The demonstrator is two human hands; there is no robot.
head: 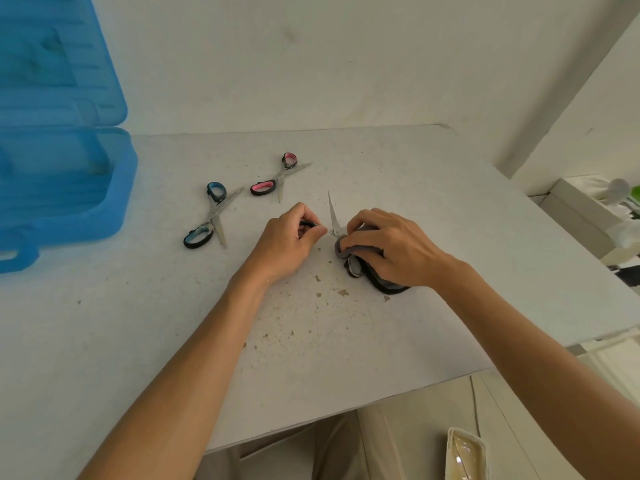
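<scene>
Grey cloth [348,250], gripped by the right hand [391,251], should slide toward the blade [333,214] tip; left hand [289,239] fingers, curled round the handle [307,223], must steady it

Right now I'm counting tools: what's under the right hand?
The right hand holds a grey cloth over scissors; one blade sticks out. The pivot and other blade are covered.
</scene>
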